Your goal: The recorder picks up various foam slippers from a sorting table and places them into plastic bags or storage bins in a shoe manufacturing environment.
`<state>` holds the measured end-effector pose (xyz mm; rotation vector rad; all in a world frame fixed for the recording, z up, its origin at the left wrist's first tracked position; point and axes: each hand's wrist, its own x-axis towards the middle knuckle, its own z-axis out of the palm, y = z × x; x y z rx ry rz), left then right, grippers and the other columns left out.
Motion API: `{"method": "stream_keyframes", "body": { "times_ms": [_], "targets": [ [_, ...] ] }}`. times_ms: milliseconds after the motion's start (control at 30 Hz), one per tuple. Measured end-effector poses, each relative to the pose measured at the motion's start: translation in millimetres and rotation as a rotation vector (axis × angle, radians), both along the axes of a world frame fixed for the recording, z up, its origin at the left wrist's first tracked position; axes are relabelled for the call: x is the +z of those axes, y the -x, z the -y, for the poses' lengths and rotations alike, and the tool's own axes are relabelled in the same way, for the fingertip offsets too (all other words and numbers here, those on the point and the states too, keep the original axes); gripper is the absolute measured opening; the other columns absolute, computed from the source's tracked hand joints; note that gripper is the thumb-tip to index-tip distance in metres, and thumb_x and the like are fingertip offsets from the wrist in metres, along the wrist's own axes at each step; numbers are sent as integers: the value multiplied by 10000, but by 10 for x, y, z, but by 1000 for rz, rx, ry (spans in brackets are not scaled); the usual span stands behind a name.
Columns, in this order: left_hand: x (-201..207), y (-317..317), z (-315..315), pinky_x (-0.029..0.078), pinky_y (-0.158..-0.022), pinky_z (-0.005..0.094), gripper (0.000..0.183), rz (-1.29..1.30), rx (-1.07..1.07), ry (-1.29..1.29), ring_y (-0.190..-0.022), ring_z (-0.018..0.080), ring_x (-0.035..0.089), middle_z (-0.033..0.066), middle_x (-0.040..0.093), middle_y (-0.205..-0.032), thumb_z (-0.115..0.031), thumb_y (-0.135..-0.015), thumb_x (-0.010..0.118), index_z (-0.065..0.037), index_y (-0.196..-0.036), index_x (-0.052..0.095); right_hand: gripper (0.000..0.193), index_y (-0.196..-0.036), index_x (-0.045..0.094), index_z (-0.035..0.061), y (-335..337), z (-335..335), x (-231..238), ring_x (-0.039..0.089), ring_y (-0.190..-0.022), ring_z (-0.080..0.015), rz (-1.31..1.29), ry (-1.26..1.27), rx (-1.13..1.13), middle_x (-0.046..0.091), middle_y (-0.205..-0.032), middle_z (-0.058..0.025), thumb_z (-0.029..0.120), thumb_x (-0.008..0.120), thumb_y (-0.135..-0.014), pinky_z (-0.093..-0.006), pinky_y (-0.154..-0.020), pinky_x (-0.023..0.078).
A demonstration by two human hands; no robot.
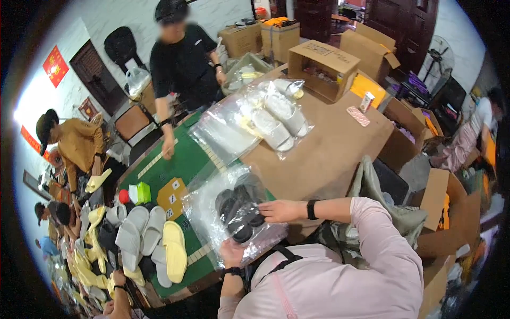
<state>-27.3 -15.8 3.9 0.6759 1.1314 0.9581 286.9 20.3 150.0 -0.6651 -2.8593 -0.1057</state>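
A pair of black slippers [227, 208] lies inside a clear plastic bag [199, 199] at the near edge of the table. My left hand [232, 252] is closed on the bag's near side, just below one slipper's end. From the right, my right hand [280, 211] reaches over the bag, its fingers stretched out against the plastic beside the slippers. Beyond the bag, a stack of flat clear bags [226, 127] lies next to bagged pale grey slippers [273, 125]. To the left are loose grey slippers [132, 236] and a yellow slipper [174, 251].
The table has a green top [159, 178] and a brown board [319, 159]. A cardboard box [321, 66] and a phone in a patterned case [358, 116] sit on the board. A person in black [183, 64] stands across the table. Several open cartons [446, 212] crowd the right.
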Motion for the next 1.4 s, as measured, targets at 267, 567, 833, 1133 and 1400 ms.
{"method": "stream_keyframes", "body": {
  "times_ms": [267,567,833,1133,1400],
  "targets": [
    [552,-263,68,232,-933,687,576,498,108,374,-1266,341,282,114,263,-1391,-485,-882,363,-251,-1381,197,164,-698,542,79,300,-472,919,426,-1165,-284,-792,-247,-416,510,-1159,-93,182,666,-725,-503,-994,284],
    [135,-389,-90,449,-825,512,683,-55,-179,306,-1111,290,418,126,354,-1289,-164,-895,464,-218,-1431,43,131,-732,546,85,-291,-798,1449,428,-1112,-326,-848,-321,-766,496,-1144,-85,163,652,-728,-483,-933,295],
    [-190,-459,-49,403,-831,480,433,-1125,-633,-448,-997,306,494,117,532,-1123,-186,-799,535,-132,-1227,506,136,-762,559,66,-958,-557,1667,438,-1139,-339,-853,-615,-697,489,-1184,-141,103,676,-703,-515,-985,302],
    [525,-622,31,229,-963,651,379,-1529,-841,-400,-1214,355,342,120,414,-1297,-228,-795,528,-154,-1166,554,170,-849,572,44,-713,354,-145,365,-1236,-332,-260,283,-307,430,-1271,-169,207,581,-801,-434,-1068,267],
    [186,-428,82,269,-943,642,446,-1429,-768,-460,-1301,351,247,167,247,-1426,-250,-805,528,-180,-1244,499,283,-1009,574,71,-629,718,-748,256,-1318,-274,3,262,-325,348,-1362,-153,297,521,-847,-447,-1093,193]
  ]
}}
